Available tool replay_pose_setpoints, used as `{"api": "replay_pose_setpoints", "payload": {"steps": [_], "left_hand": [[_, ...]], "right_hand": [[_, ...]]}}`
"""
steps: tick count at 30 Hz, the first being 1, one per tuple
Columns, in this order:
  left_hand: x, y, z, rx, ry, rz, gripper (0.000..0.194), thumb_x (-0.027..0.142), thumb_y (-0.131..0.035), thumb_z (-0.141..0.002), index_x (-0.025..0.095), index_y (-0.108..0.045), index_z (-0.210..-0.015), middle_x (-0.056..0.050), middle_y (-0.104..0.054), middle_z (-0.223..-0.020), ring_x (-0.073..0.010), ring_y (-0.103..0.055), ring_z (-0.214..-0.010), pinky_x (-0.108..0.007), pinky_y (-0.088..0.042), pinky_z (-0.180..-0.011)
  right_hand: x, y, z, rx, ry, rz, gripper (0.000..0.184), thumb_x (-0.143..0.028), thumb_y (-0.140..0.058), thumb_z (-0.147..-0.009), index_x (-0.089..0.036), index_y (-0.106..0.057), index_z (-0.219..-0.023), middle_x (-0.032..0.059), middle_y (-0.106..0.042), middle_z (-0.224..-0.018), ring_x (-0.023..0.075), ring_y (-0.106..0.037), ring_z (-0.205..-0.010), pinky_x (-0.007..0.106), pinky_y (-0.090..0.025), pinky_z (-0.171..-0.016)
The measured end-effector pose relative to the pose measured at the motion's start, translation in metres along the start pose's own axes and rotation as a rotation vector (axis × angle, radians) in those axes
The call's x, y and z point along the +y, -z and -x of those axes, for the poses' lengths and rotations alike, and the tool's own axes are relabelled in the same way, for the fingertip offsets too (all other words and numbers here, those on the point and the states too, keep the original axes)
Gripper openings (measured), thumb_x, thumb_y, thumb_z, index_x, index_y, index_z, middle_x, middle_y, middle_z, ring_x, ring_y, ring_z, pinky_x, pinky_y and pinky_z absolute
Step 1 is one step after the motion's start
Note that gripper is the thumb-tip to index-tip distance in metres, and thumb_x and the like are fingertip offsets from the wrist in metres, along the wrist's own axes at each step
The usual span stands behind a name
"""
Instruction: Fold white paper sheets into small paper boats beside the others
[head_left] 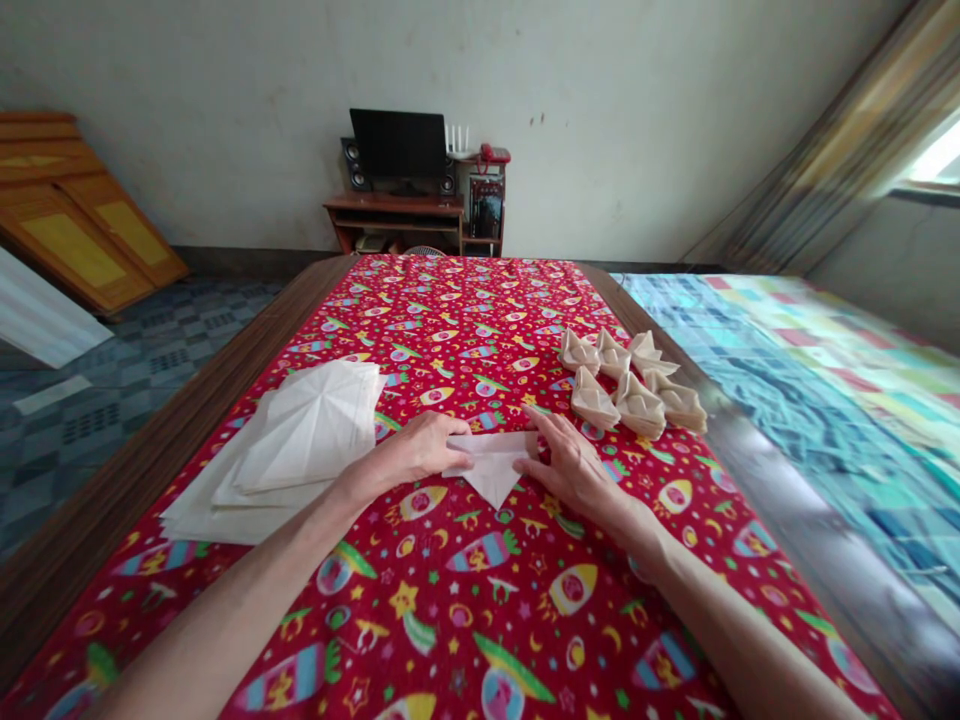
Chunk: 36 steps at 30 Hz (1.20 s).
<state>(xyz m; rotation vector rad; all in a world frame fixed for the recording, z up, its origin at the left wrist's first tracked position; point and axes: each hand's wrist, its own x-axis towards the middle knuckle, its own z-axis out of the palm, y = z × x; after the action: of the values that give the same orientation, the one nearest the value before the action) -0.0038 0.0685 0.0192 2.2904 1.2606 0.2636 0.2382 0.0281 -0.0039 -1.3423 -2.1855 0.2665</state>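
Note:
A folded sheet of white paper lies on the red patterned cloth, its pointed flap facing me and a straight folded edge at the far side. My left hand pinches the paper's left end between thumb and fingers. At the right end, my right hand grips it with the thumb near and the fingers beyond. To the left rests a stack of creased paper sheets, overlapping unevenly. Several folded paper boats stand in two rows at the right, beyond my right hand.
The cloth covers a table with a dark wooden edge. A bed with a blue patterned cover adjoins on the right. Against the far wall stands a desk with a monitor. A wooden cabinet is at far left.

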Motion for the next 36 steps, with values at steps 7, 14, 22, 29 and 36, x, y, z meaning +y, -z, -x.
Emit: {"api": "replay_pose_setpoints", "payload": {"steps": [7,14,22,29,36], "left_hand": [[0.020,0.007,0.007,0.270,-0.148,0.057,0.003,0.019,-0.062,-0.077,0.018,-0.060,-0.075,0.003,-0.062,-0.069,-0.0121,-0.057,-0.065,-0.021,-0.039,-0.060],[0.032,0.009,0.018,0.597,-0.444,-0.355,0.014,0.007,-0.049,-0.084,0.018,-0.055,-0.080,-0.002,-0.061,-0.083,-0.0186,-0.054,-0.087,-0.032,-0.042,-0.080],[0.015,-0.018,0.037,0.345,-0.381,-0.512,0.013,0.011,-0.047,-0.088,0.017,-0.057,-0.083,-0.003,-0.060,-0.085,-0.0204,-0.052,-0.085,-0.036,-0.042,-0.077],[0.004,-0.028,0.050,0.397,-0.327,-0.277,0.008,0.014,-0.052,-0.088,0.018,-0.059,-0.089,-0.004,-0.063,-0.095,-0.0187,-0.055,-0.092,-0.034,-0.045,-0.082],[-0.005,-0.035,0.044,0.463,-0.256,0.068,0.016,0.021,-0.052,-0.090,0.018,-0.063,-0.079,-0.003,-0.063,-0.088,-0.0143,-0.059,-0.085,-0.028,-0.047,-0.080]], "right_hand": [[-0.009,0.014,-0.008,0.043,-0.017,-0.171,0.008,-0.023,-0.059,-0.082,-0.018,-0.065,-0.081,0.0012,-0.060,-0.072,0.0140,-0.056,-0.064,0.025,-0.043,-0.058],[-0.017,0.027,-0.012,0.290,0.300,0.190,0.015,-0.018,-0.050,-0.089,-0.018,-0.064,-0.083,0.0054,-0.061,-0.081,0.0173,-0.050,-0.078,0.030,-0.040,-0.069],[-0.014,0.005,0.007,0.007,0.377,0.331,0.021,-0.016,-0.043,-0.092,-0.016,-0.061,-0.081,0.0066,-0.058,-0.081,0.0177,-0.045,-0.075,0.030,-0.037,-0.065],[-0.014,0.012,0.018,-0.100,0.339,0.222,0.022,-0.018,-0.041,-0.094,-0.017,-0.063,-0.097,0.0082,-0.059,-0.091,0.0189,-0.050,-0.087,0.031,-0.044,-0.072],[-0.006,0.010,0.021,-0.059,0.133,-0.101,0.024,-0.026,-0.042,-0.095,-0.021,-0.065,-0.090,0.0056,-0.063,-0.092,0.0157,-0.057,-0.081,0.028,-0.047,-0.071]]}}
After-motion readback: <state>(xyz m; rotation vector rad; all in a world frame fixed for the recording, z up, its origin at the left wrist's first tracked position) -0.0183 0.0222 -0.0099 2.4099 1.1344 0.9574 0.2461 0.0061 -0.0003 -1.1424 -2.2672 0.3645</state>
